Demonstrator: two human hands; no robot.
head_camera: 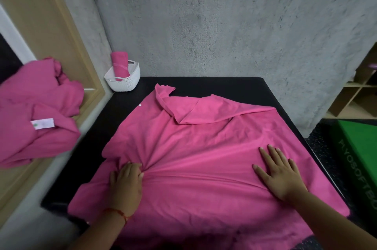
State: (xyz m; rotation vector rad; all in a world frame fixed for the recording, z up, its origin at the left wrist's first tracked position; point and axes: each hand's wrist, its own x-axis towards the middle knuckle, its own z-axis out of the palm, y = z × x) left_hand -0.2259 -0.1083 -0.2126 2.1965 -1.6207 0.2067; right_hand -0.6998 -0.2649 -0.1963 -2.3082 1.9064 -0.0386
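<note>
Your left hand (pixel 126 180) sits closest, fingers curled into the pink cloth (pixel 195 147), so creases fan out from the pinch toward the middle. Your right hand (pixel 279 172) lies flat and spread on the cloth's right side, gripping nothing, only pressing the fabric down. It looks like an anchor, so that a tug from the left would draw the wrinkles tight rather than drag the whole sheet. The cloth covers most of the black worktop (pixel 204 84), its far corner folded back on itself. At the far left corner a white basket (pixel 130 84) holds one rolled pink cloth (pixel 120 66) upright, probably where this one ends up. A pile of pink cloths (pixel 36 111) lies off to the left.
</note>
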